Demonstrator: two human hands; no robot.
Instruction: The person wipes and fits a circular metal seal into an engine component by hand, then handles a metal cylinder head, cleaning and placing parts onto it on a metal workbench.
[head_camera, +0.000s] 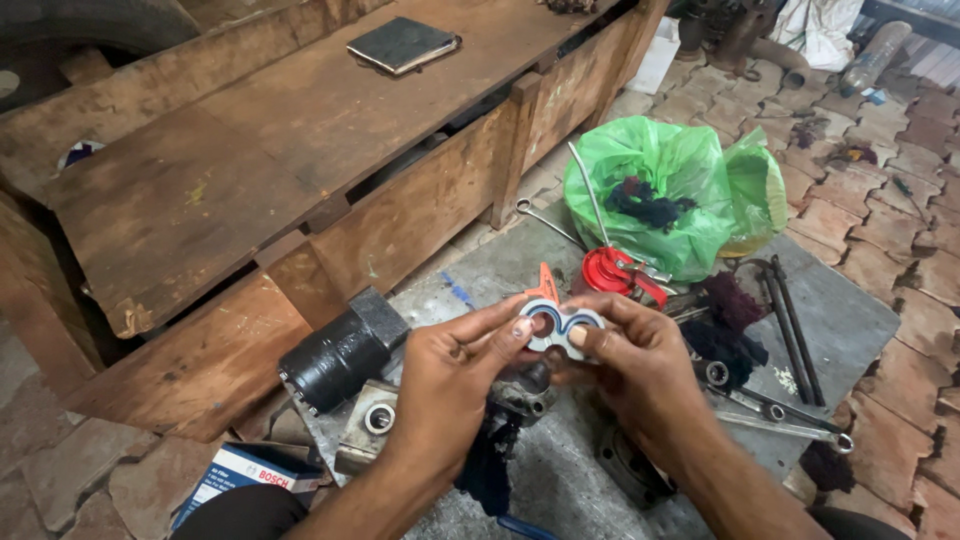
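Two long wooden benches (250, 170) fill the upper left, with a dark flat book (402, 44) lying on the top one. Below them a grey metal surface (850, 320) rests on the brick floor (900, 180) and carries the smaller things. A green plastic bag (670, 190) sits at its far edge, with a red round tool (605, 270) just in front of it. A black cylinder-shaped part (340, 355) lies to the left, and several spanners (785, 415) lie to the right. A blue and white carton (245, 475) sits on the floor at lower left.

Both hands meet over the middle of the surface. The left hand (450, 385) and right hand (635, 365) are curled narrowly, each pinching one end of a small grey figure-eight seal plate (562, 328) between thumb and fingers. The plate is held in the air above a metal pump housing (525, 395).
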